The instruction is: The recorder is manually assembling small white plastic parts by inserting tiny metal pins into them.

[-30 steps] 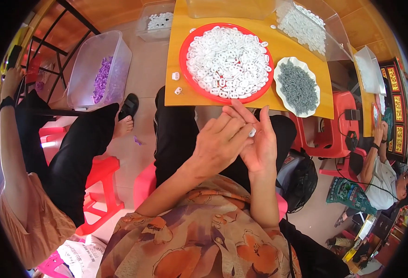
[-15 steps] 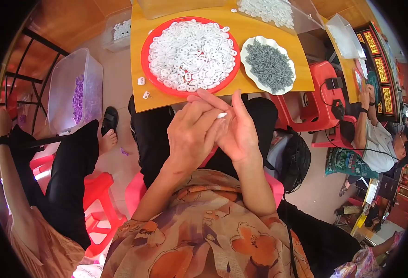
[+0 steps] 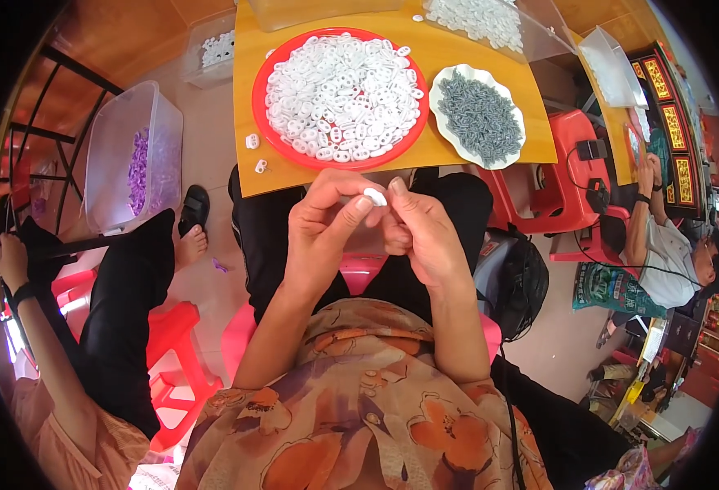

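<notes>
My left hand pinches a small white oval plastic piece between thumb and forefinger. Close beside it on the right, my right hand has its thumb and fingers pressed together; whatever they grip, if anything, is hidden. Both hands are over my lap, just off the table's near edge. Beyond them, a red round tray is heaped with white oval pieces that have two holes each. To its right a white scalloped dish holds many small grey pieces.
Two loose white pieces lie at the left corner of the yellow table. Clear bins stand at its back. A translucent bin with purple pieces is on the left, near a seated person. Red stools stand to the right.
My hands have drawn apart from their overlapped, palm-touching pose. The white piece now sits raised in my left fingertips, and my right hand has turned over and closed into a pinch.
</notes>
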`<action>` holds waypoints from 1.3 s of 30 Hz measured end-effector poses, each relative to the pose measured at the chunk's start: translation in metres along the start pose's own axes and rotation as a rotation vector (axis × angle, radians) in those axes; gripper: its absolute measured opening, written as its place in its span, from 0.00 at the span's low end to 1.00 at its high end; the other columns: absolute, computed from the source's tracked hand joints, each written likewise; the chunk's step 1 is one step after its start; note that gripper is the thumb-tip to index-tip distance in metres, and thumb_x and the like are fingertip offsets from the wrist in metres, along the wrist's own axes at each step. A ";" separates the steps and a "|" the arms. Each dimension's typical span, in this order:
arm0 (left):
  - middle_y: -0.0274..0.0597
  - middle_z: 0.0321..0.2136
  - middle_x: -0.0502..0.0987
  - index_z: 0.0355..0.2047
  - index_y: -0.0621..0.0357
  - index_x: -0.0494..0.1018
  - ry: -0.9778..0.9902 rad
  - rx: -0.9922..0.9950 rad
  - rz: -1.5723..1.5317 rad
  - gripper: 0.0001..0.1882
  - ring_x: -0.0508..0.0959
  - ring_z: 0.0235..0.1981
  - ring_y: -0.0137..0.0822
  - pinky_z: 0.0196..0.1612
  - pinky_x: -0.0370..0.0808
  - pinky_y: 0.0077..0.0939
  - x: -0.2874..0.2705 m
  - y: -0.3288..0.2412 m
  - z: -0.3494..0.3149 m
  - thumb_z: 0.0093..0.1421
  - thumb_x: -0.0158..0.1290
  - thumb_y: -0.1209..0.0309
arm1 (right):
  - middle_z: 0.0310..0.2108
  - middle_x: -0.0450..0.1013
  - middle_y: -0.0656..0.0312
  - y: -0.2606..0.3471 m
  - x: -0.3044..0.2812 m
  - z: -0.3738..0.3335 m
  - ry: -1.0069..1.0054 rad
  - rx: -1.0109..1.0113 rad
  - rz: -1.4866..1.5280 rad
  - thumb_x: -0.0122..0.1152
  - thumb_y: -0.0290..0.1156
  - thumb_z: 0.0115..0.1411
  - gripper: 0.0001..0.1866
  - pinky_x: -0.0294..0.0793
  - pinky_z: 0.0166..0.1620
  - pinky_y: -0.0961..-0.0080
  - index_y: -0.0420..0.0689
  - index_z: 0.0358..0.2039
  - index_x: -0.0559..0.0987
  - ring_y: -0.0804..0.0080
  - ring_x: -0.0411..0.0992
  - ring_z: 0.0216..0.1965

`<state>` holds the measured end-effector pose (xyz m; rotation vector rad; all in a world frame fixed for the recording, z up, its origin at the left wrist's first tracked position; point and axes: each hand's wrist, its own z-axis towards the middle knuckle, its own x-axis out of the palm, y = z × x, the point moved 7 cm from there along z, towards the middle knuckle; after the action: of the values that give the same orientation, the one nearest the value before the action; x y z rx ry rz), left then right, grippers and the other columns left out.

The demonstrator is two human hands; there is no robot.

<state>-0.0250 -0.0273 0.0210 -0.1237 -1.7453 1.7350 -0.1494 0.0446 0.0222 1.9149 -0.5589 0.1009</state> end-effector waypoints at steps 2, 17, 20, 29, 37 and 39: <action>0.38 0.43 0.80 0.47 0.63 0.82 0.008 0.029 0.025 0.09 0.77 0.43 0.27 0.51 0.73 0.24 -0.001 0.001 0.003 0.69 0.57 0.76 | 0.17 0.55 0.78 -0.003 0.006 -0.001 0.083 0.073 0.126 0.52 0.47 0.77 0.23 0.46 0.23 0.81 0.41 0.32 0.80 0.87 0.47 0.17; 0.48 0.53 0.80 0.56 0.67 0.78 0.200 0.137 0.088 0.16 0.79 0.55 0.37 0.60 0.72 0.32 0.006 -0.020 0.000 0.70 0.54 0.74 | 0.19 0.59 0.77 0.011 0.017 -0.019 -0.028 -0.044 0.192 0.62 0.32 0.72 0.09 0.48 0.24 0.81 0.40 0.42 0.85 0.88 0.49 0.19; 0.48 0.53 0.80 0.56 0.66 0.78 0.199 0.096 -0.002 0.17 0.78 0.55 0.37 0.60 0.72 0.32 0.005 -0.010 -0.001 0.70 0.54 0.72 | 0.18 0.59 0.78 0.017 0.019 -0.022 -0.072 -0.096 0.135 0.62 0.32 0.72 0.10 0.47 0.23 0.81 0.40 0.41 0.85 0.89 0.49 0.19; 0.45 0.54 0.78 0.55 0.64 0.78 0.080 -0.091 -0.495 0.18 0.74 0.59 0.38 0.65 0.66 0.36 0.017 0.017 -0.010 0.72 0.55 0.64 | 0.16 0.59 0.78 0.018 0.021 -0.020 -0.125 -0.120 0.132 0.64 0.33 0.71 0.11 0.45 0.22 0.81 0.38 0.40 0.86 0.89 0.48 0.18; 0.44 0.54 0.79 0.53 0.63 0.79 0.070 -0.090 -0.516 0.17 0.74 0.58 0.36 0.65 0.66 0.36 0.018 0.022 -0.011 0.73 0.55 0.62 | 0.17 0.62 0.78 0.017 0.017 -0.021 -0.182 -0.160 0.057 0.66 0.32 0.69 0.10 0.46 0.23 0.82 0.38 0.40 0.87 0.90 0.50 0.18; 0.44 0.54 0.79 0.53 0.63 0.79 0.073 -0.087 -0.520 0.18 0.74 0.58 0.36 0.65 0.66 0.36 0.018 0.022 -0.011 0.73 0.54 0.62 | 0.17 0.63 0.77 0.016 0.017 -0.020 -0.180 -0.173 0.051 0.67 0.32 0.69 0.10 0.47 0.23 0.82 0.38 0.41 0.87 0.90 0.51 0.18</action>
<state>-0.0418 -0.0063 0.0067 0.2113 -1.6190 1.2617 -0.1374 0.0519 0.0496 1.7515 -0.7145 -0.0856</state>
